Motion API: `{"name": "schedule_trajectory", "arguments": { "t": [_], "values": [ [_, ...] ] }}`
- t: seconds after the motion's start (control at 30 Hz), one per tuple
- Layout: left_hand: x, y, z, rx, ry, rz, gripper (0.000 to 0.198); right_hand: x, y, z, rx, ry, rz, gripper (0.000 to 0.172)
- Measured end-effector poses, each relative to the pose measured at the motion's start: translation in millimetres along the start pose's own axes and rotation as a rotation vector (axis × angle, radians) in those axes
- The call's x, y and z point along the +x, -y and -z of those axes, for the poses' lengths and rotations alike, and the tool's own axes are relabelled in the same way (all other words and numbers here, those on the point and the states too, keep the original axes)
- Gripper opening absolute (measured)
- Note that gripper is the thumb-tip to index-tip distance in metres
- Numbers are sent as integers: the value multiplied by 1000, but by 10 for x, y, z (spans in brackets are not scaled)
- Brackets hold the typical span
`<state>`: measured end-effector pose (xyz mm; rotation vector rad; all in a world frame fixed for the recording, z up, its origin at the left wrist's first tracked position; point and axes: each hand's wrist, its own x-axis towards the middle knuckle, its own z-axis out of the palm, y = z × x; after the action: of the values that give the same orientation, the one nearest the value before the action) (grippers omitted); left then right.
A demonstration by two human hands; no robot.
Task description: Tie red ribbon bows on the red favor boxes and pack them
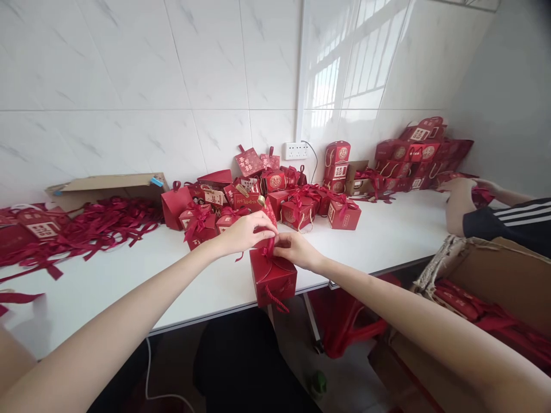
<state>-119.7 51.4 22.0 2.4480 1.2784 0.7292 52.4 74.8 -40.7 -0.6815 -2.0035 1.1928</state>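
A red gift box [274, 279] with a twisted red cord handle stands at the table's front edge. Over its top, my left hand [251, 230] and my right hand [295, 249] meet with bent, closed fingers. Between them a dark red ribbon [268, 247] rises from the lid, and both hands pinch it. Part of the ribbon is covered by my fingers. Just behind my fingertips a patterned red piece [270, 211] shows, too small to make out fully.
Behind my hands, several red boxes with bows [298, 211] crowd the white table [387, 235]. Loose ribbons [109, 223] heap up at left by an open carton [116, 182]. At right are stacked boxes [413, 152], another person's arm [456, 209] and a large carton [499, 261].
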Motion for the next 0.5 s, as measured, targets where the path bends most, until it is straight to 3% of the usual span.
{"name": "schedule_trajectory", "arguments": {
  "t": [0.13,0.27,0.37,0.5],
  "values": [
    [-17,139,-155,-187,-71,88,19,-7,-21,-16,74,-10,-16,8],
    [-77,243,-276,-236,-128,181,17,-14,-46,-33,218,-80,-115,34],
    [-151,274,-313,-190,-98,211,15,-20,-56,-31,272,-93,-141,40],
    [-267,217,-319,-143,-53,185,18,-21,-71,-33,257,-145,-118,35]
  ]
}}
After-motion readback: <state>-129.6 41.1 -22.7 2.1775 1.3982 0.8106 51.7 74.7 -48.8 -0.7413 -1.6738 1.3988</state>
